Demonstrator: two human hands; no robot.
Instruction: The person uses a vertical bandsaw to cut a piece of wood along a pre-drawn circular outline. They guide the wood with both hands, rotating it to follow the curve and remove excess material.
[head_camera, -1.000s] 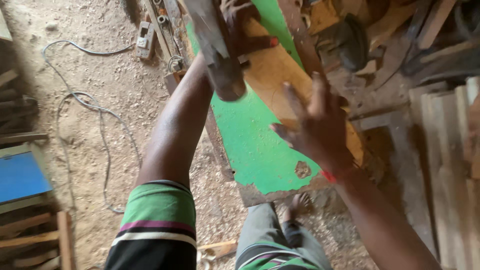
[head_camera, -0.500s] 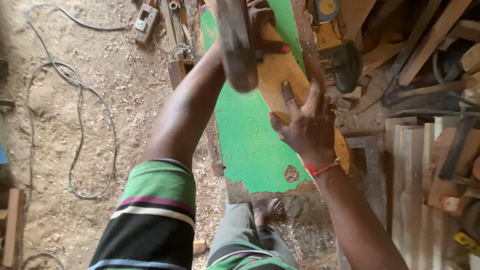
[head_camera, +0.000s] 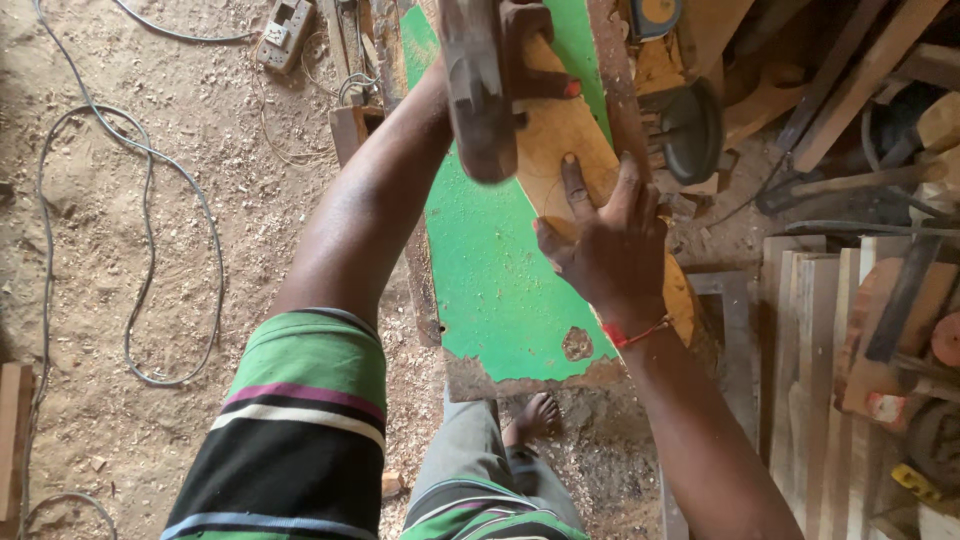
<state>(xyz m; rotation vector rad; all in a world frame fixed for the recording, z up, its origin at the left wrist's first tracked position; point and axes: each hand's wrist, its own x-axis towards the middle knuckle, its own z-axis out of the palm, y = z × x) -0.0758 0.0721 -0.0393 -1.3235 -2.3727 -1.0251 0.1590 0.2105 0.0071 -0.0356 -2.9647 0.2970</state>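
While the person stood over the work, a bare foot (head_camera: 535, 418) showed on the sawdust-covered floor (head_camera: 130, 250) just below the near, ragged end of a green-painted board (head_camera: 490, 270). The board lay lengthwise on the desk (head_camera: 425, 290), running away from the body. On it, toward its right edge, rested a thinner tan plywood piece (head_camera: 560, 135) with faint curved pencil lines. The right hand (head_camera: 600, 245), a red band at the wrist, lay flat and open on that plywood, fingers spread, pressing it down. Farther out, the left hand (head_camera: 520, 50) was closed around a worn wooden hand tool (head_camera: 480, 90), blurred and hard to identify, held above the plywood just beyond the right fingertips.

The risk, as I judged it, was the closeness of tool and fingers: a slip or an off-line stroke could strike the flat hand. The plywood was held only by palm pressure, so a hard push might shift it off the board. The bare foot sat under the overhanging end, exposed to anything dropped. Loose cables (head_camera: 150, 290) looped on the floor at left, an outlet box (head_camera: 285, 20) beyond them, and stacked planks (head_camera: 820, 350) stood at right.
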